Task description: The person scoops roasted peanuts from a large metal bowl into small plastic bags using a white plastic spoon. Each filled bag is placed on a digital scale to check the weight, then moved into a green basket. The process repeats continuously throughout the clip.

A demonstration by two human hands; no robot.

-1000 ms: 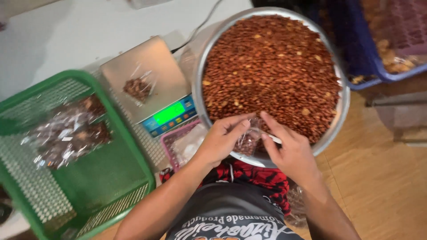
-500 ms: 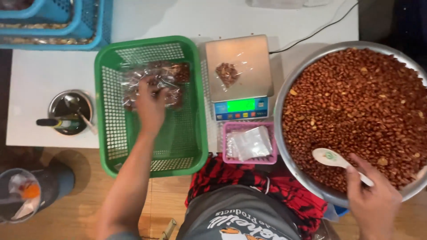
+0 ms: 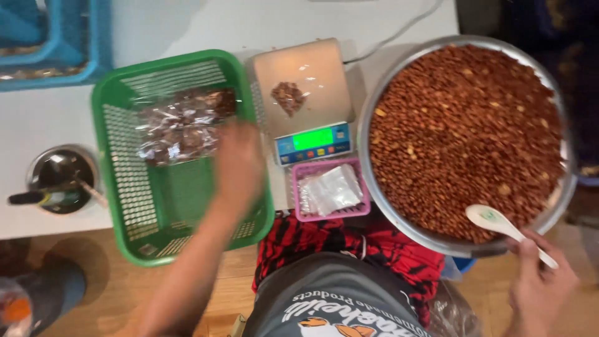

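My left hand [image 3: 237, 163] is blurred over the right side of the green basket [image 3: 118, 206], with nothing seen in it. Clear bags of brown nuts [image 3: 178, 125] lie in the basket's far part. My right hand [image 3: 536, 281] grips the handle of a white spoon [image 3: 499, 223], whose bowl rests at the near edge of the big round metal tray [image 3: 561, 193] heaped with roasted nuts [image 3: 462, 131]. Between the two, a digital scale [image 3: 306, 81] carries a small pile of nuts [image 3: 288, 97].
A small pink basket [image 3: 298, 215] of empty clear bags [image 3: 331, 190] sits in front of the scale. A metal cup with tools [image 3: 59, 178] stands at the left. A blue crate [image 3: 56, 43] is at the far left. The scale's cable [image 3: 399, 31] runs back across the white table.
My left hand has drawn back from the bags in the green basket toward its right side. My right hand still holds the spoon at the tray's near edge.
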